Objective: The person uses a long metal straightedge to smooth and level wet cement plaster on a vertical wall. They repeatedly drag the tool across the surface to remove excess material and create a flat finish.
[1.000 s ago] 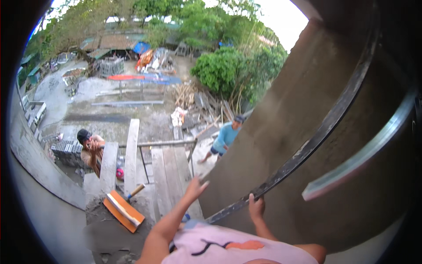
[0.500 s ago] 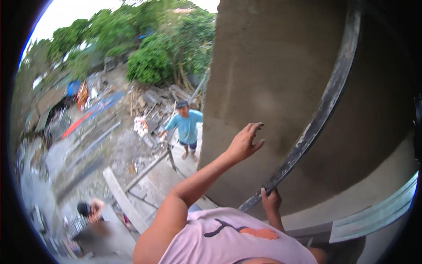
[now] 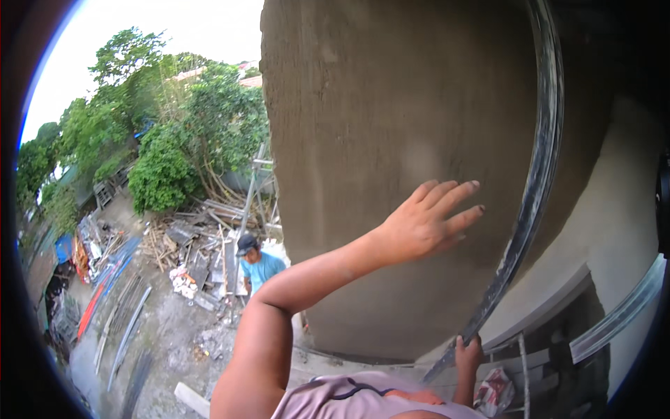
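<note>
A long, dark metal straightedge bar [image 3: 541, 150], scuffed pale with dried plaster, runs upright along the grey-brown plastered wall [image 3: 391, 119]; the lens bends it. My right hand [image 3: 469, 353] is closed round its lower part, thumb up. Whether the bar touches the wall I cannot tell. In front of the plaster, my left hand [image 3: 429, 220] is raised with its fingers spread and nothing in it. It is apart from the bar, to its left.
A person in a blue shirt and dark cap [image 3: 258, 265] stands below at left. Past them lie scrap timber [image 3: 188, 237] and long strips [image 3: 105, 286] on the ground. Low at right are a crumpled plastic bag [image 3: 495, 391], a thin pole [image 3: 523, 370] and a pale corrugated sheet [image 3: 618, 311].
The view has turned, and the bar now appears steeper. My left hand has moved toward the bar, its fingers spreading. My right hand keeps its grip. The person below now looks down.
</note>
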Demonstrator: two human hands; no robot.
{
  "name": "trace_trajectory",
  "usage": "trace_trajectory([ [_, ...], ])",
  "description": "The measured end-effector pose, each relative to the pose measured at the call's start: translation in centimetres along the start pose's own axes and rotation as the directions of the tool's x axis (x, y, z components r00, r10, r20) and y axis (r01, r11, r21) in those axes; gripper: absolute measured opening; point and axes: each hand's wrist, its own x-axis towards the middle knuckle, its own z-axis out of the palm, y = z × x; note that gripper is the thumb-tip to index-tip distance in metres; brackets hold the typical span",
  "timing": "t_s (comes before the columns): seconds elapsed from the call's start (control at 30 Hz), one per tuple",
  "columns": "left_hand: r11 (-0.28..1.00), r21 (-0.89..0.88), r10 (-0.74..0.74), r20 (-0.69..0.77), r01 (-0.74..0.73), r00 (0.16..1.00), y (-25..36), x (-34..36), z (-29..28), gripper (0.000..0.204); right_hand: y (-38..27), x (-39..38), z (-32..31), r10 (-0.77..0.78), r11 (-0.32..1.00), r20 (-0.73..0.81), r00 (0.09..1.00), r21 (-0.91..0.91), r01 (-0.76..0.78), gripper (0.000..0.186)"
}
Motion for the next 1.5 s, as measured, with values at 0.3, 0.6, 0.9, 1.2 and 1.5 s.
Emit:
trace_trajectory([
  [0.3,0.905,0.167,0.403,-0.043,-0.391,0.914,-5.1,4.8,-1.3,0.054,-0.8,-2.6,-0.9,0.301,0.932,-0.130,0.945,-0.170,-0.320,0.044],
  [0.6,0.747,0.221,0.643,-0.001,-0.627,0.766,-6.3,11.7,1.4,0.051,1.2,-4.2,-0.5,0.355,0.890,-0.196,0.914,-0.229,-0.394,0.040],
  [0.9,0.764,0.155,0.628,0.045,-0.627,0.777,-6.6,7.9,4.3,0.047,3.4,-8.3,2.7,0.356,0.919,-0.187,0.916,-0.108,-0.379,0.036],
  [1.2,0.861,0.162,0.447,0.213,-0.483,0.869,-5.1,1.7,3.2,0.017,5.9,-9.0,4.3,0.321,0.939,-0.091,0.943,-0.099,-0.329,0.037],
  [1.5,0.966,0.052,0.239,0.178,-0.252,0.955,-5.1,-4.0,1.5,0.009,7.8,-7.5,4.2,0.233,0.956,-0.008,0.972,-0.182,-0.230,0.041],
])
